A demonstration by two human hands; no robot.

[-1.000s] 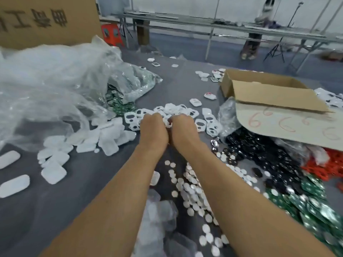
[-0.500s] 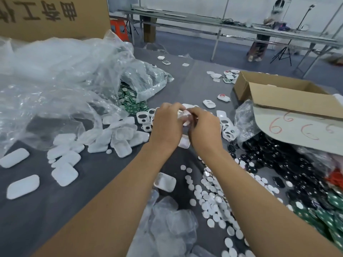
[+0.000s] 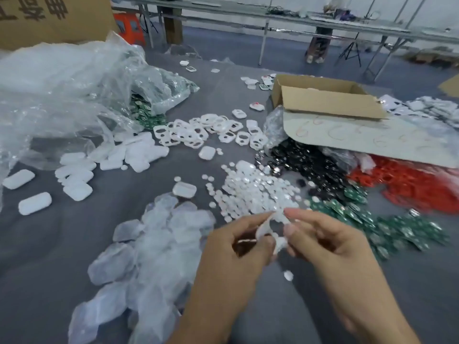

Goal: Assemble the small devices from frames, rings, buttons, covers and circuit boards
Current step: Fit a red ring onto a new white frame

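**Hazards While the Frame Is Held Between Both Hands**

**Current state.** The left hand (image 3: pixel 236 249) and the right hand (image 3: pixel 323 242) each pinch the white frame (image 3: pixel 272 230) between thumb and curled fingertips. Each grip is closed on an edge of the frame. The frame is held above the grey surface (image 3: pixel 37 269), near the pile of white buttons (image 3: pixel 253 192). Blur hides its orientation. A bright glint in the left palm cannot be identified.

**Probable faults**

1. **Flexing.** The frame looks thin and is pinched from opposite sides. Uneven twisting could bend it or spring it out of the grip.
2. **Dropped part.** One loose button (image 3: pixel 288 276) lies on the surface just below the hands. A part released here could land among the clear covers (image 3: pixel 154 244) or the circuit boards (image 3: pixel 397 227), where it would be hard to find.
3. **Misfit.** If a button is pressed in tilted or reversed, it will likely jam in its opening.
4. **Swept piles.** Both forearms lie close to the loose stock, so a wide movement could mix the piles.
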